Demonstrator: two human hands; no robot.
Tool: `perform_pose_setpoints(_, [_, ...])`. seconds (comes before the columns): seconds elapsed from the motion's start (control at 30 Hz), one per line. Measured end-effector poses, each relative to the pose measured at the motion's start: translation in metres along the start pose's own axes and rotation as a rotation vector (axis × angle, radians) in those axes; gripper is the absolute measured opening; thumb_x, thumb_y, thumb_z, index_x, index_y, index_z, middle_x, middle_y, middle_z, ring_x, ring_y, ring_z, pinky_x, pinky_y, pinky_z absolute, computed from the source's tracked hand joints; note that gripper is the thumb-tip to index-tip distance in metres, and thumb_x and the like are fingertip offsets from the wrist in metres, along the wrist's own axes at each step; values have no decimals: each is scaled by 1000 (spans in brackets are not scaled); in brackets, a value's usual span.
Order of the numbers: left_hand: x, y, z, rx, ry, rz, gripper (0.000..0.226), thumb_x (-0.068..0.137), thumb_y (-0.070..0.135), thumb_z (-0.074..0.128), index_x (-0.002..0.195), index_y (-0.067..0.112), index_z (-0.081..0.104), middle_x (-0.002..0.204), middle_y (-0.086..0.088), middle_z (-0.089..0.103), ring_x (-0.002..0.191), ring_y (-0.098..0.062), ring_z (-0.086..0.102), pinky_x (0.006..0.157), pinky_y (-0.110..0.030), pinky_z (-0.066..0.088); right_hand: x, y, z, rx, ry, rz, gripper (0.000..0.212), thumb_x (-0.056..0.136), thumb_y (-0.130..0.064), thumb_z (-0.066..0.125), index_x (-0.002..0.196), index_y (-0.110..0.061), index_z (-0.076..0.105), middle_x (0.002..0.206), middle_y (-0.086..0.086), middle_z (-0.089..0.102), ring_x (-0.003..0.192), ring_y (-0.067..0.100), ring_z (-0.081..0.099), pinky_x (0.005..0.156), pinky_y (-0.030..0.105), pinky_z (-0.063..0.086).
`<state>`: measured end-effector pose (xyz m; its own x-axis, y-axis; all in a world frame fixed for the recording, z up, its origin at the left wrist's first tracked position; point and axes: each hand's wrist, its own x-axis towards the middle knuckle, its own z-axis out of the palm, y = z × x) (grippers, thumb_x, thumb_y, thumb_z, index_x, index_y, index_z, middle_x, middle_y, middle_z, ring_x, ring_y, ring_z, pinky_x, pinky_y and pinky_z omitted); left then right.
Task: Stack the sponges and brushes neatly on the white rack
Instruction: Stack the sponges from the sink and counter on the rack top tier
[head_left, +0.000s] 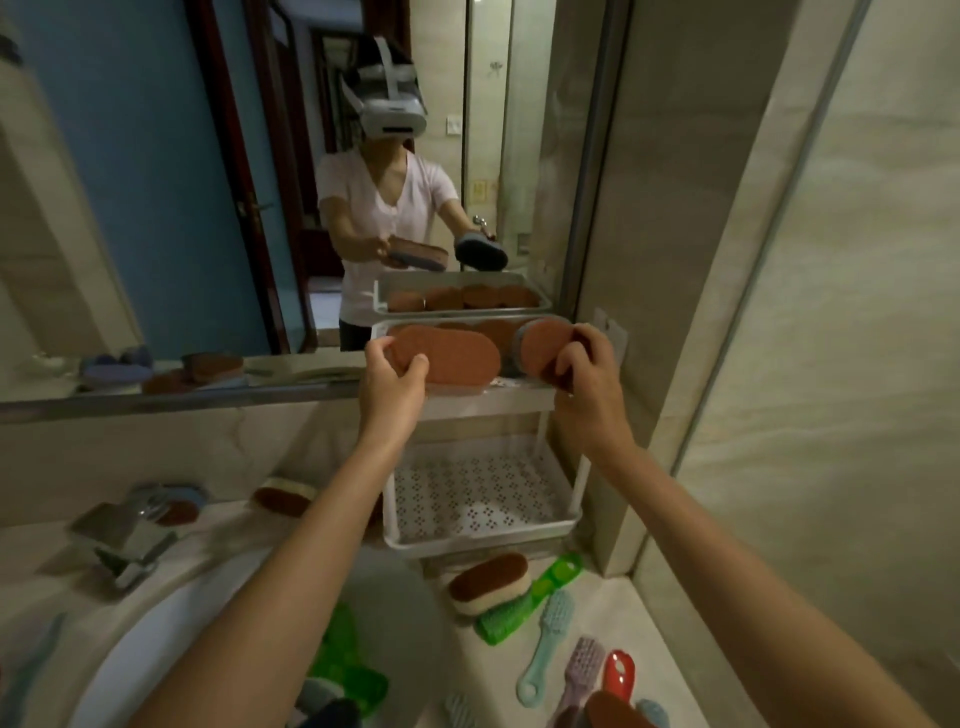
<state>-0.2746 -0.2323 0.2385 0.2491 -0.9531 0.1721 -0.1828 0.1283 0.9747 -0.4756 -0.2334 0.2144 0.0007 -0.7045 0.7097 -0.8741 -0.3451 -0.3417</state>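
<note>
My left hand (392, 371) grips a brown oval sponge (452, 356) at its left end, holding it over the top tier of the white rack (498, 400). My right hand (584, 366) holds a second brown sponge with a grey underside (540, 351) at the tier's right side. More brown sponges (493, 330) lie in the top tier behind them. The perforated lower tier (478, 493) holds nothing. On the counter lie a brown-and-white sponge (488, 582), a green brush (524, 603), a teal brush (548, 639), a lilac brush (584, 675) and a red brush (618, 670).
A mirror (208, 208) behind the rack reflects a person wearing a headset. A chrome tap (124, 540) stands left over the white basin (156, 649). Another sponge (283, 496) lies behind my left forearm. A tiled wall (779, 312) closes the right side.
</note>
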Motion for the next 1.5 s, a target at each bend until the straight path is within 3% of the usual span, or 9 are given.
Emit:
perform_pose_setpoints(0.23, [33, 0, 2, -106, -61, -155, 42, 96, 15, 47, 135, 13, 33, 135, -13, 44, 100, -20, 55, 82, -31, 54, 25, -2, 3, -49, -100, -96, 31, 59, 14, 63, 85, 1, 52, 122, 21, 51, 113, 38, 45, 95, 44, 42])
perform_pose_setpoints(0.33, [41, 1, 5, 155, -98, -129, 40, 95, 16, 47, 133, 11, 37, 127, -10, 51, 91, -18, 55, 72, -31, 53, 31, -1, 5, -72, -189, -73, 30, 64, 10, 65, 89, -2, 52, 127, 17, 48, 118, 34, 42, 99, 40, 39])
perform_pose_setpoints(0.47, [49, -3, 3, 569, -68, 5, 15, 87, 23, 50, 77, 12, 55, 99, -6, 62, 89, -28, 61, 67, -30, 41, 40, -3, 7, -38, -335, 7, 28, 72, 10, 58, 84, -12, 47, 124, 12, 49, 117, 27, 43, 98, 36, 40])
perform_pose_setpoints(0.63, [46, -7, 3, 784, -91, 89, 33, 84, 14, 57, 116, 11, 55, 121, -13, 54, 112, -32, 53, 94, -42, 46, 52, -9, 6, -85, -453, 137, 20, 80, 7, 46, 80, -12, 43, 113, 15, 53, 107, 31, 49, 95, 39, 37])
perform_pose_setpoints(0.8, [43, -8, 10, 807, -303, 264, 32, 91, 17, 46, 120, 16, 59, 126, -9, 56, 115, -27, 52, 96, -40, 45, 47, -11, 12, -5, -575, 259, 16, 81, 2, 46, 77, -13, 44, 98, 8, 48, 95, 28, 50, 76, 32, 35])
perform_pose_setpoints(1.03, [42, -12, 11, 901, -404, 279, 36, 93, 28, 44, 126, 19, 55, 131, -9, 49, 123, -28, 44, 99, -46, 42, 37, -10, 15, 56, -497, 274, 17, 80, -1, 51, 96, -3, 54, 103, 10, 54, 100, 29, 52, 88, 40, 40])
perform_pose_setpoints(1.17, [35, -13, 11, 875, -359, 321, 35, 94, 28, 45, 125, 18, 56, 131, -9, 50, 123, -27, 44, 103, -45, 39, 24, -16, 15, 89, -357, 190, 20, 76, 0, 50, 87, -17, 53, 100, 3, 54, 112, 25, 49, 113, 46, 18])
perform_pose_setpoints(1.37, [-16, -30, 16, 558, -88, 665, 31, 89, 9, 42, 108, 2, 66, 108, -14, 62, 104, -27, 54, 94, -32, 41, -40, -29, 24, 105, -13, -14, 39, 67, -9, 42, 101, -1, 58, 111, 17, 57, 108, 17, 42, 96, 26, 35])
perform_pose_setpoints(1.5, [-59, -77, 24, 458, -156, 651, 32, 87, 10, 39, 100, 0, 67, 97, -16, 64, 89, -19, 55, 76, -26, 39, -111, -23, 47, 115, -139, 115, 34, 69, -7, 42, 101, -4, 51, 103, 19, 55, 93, 25, 51, 78, 29, 43])
